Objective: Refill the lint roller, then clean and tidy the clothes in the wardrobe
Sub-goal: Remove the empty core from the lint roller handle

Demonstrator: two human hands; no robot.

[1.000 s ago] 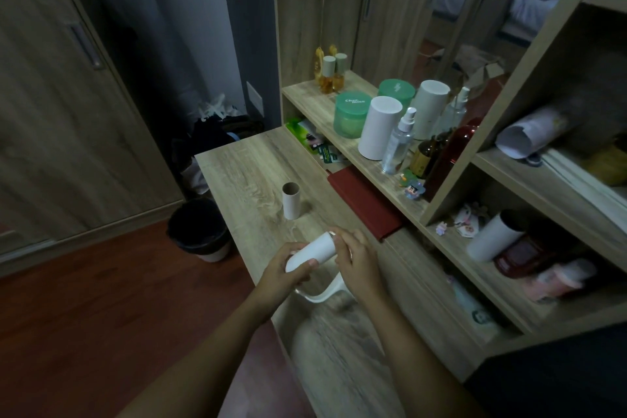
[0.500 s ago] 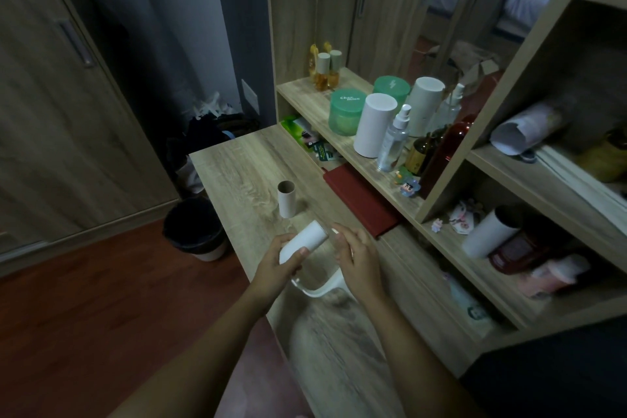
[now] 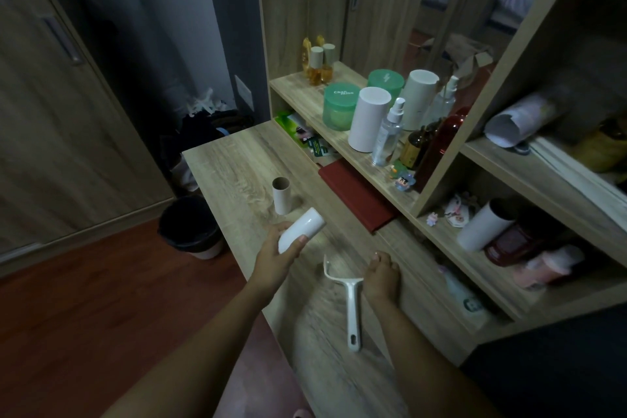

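My left hand grips a white refill roll, tilted up and to the right just above the wooden desk. The white lint roller handle lies flat on the desk, with its forked head towards the roll and no roll on it. Right beside that head my right hand rests on the desk, fingers loosely curled and nothing visibly held. An empty brown cardboard core stands upright just beyond the roll.
A dark red notebook lies at the desk's right edge under the shelf. Bottles, green jars and white tubes crowd the shelf. A black bin stands on the floor left of the desk. Wardrobe doors are on the left.
My right hand has let go of the roll and dropped to the desk beside the handle. The left hand has carried the roll up and to the left. The handle now lies uncovered.
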